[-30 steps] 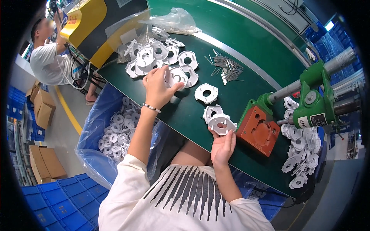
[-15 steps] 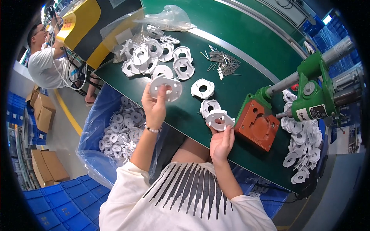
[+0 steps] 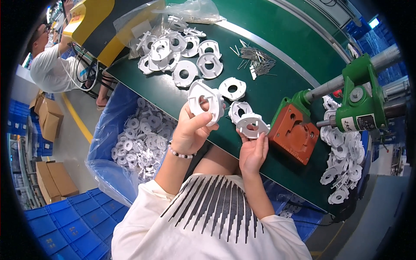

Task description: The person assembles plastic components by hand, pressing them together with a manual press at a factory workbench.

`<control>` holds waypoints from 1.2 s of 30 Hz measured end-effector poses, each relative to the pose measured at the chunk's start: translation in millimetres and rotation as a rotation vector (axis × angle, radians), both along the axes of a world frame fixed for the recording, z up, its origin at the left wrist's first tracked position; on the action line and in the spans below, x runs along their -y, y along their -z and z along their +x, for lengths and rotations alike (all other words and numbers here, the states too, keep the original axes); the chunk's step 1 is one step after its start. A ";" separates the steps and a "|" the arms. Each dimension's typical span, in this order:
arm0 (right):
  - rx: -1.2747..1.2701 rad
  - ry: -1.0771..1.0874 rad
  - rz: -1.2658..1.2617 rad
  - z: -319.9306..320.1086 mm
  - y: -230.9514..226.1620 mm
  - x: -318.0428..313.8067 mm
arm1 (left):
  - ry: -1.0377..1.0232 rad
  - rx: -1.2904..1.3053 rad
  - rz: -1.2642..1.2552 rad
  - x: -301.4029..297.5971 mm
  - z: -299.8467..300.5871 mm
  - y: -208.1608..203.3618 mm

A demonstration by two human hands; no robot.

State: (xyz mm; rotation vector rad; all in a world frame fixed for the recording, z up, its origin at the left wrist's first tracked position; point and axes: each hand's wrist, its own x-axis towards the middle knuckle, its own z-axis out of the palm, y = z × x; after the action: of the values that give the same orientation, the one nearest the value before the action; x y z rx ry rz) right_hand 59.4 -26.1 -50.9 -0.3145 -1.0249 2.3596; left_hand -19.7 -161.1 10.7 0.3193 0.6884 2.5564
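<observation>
My left hand [image 3: 191, 129] is closed on a white plastic ring-shaped part [image 3: 200, 98], tilted up above the table's near edge with my thumb on its face. My right hand [image 3: 254, 155] grips another white ring part [image 3: 252, 125] by its near rim; small posts stand up on it. Just behind that one lies a similar white part [image 3: 239, 109], partly covered. A further white ring part [image 3: 232, 89] rests on the green table between and beyond my hands. To the right of my right hand sits an orange-brown fixture block [image 3: 294, 135] with a shaped recess.
A green press [image 3: 357, 95] stands over the block's right side. White parts pile up at the far left [image 3: 169, 54] and the right edge [image 3: 342, 160]. Thin metal pins [image 3: 258, 60] lie at the back. A blue-lined bin [image 3: 141, 138] of parts stands left; a seated person [image 3: 56, 69] is beyond.
My left hand has moved right, toward my right hand, and turned its part more upright. The right hand keeps its part nearly in place. The view has shifted slightly.
</observation>
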 end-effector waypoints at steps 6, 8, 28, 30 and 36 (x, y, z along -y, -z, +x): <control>0.042 0.042 0.021 -2.4 -3.4 1.7 | 0.235 0.183 0.256 5.8 4.8 -7.5; 0.053 0.046 0.002 -2.1 -4.6 2.0 | 0.287 0.251 0.301 5.4 6.3 -10.9; 0.082 0.004 0.130 -5.0 -13.6 6.0 | -0.286 -0.181 -0.647 0.3 -41.6 19.7; 0.127 0.072 0.044 -12.1 -32.8 12.6 | -0.236 -0.212 -0.651 -16.6 -53.8 21.3; 0.072 -0.002 -0.134 -34.6 -29.5 4.5 | 0.168 -0.415 -0.747 -60.3 -71.8 27.8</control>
State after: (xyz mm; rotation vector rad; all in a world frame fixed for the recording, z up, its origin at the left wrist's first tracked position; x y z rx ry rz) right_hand 24.7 -30.6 -21.4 -0.4515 -0.9013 2.4396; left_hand -91.4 -100.8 -17.1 0.6121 1.6143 1.9066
